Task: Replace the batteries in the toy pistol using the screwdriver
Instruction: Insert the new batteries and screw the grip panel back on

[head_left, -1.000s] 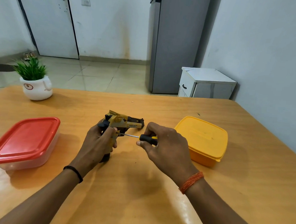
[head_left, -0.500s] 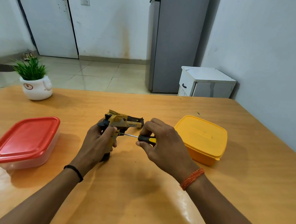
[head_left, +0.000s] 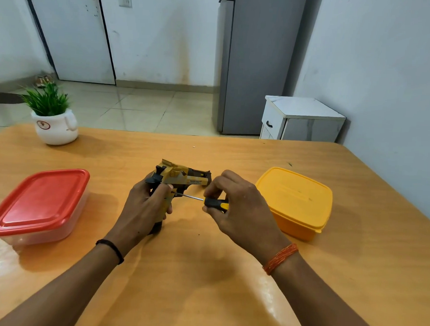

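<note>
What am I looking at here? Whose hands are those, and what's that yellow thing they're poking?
The picture comes from a camera worn on a person's head, looking down at their own hands. The left hand holds a yellow and black toy pistol by its grip. The right hand pinches a small screwdriver, its tip touching the pistol. On the wooden table sit a red-lidded box, a yellow box and a potted plant.

Single head-worn wide-angle view, facing forward and down over table (head_left: 202,286), hands close, room behind.
</note>
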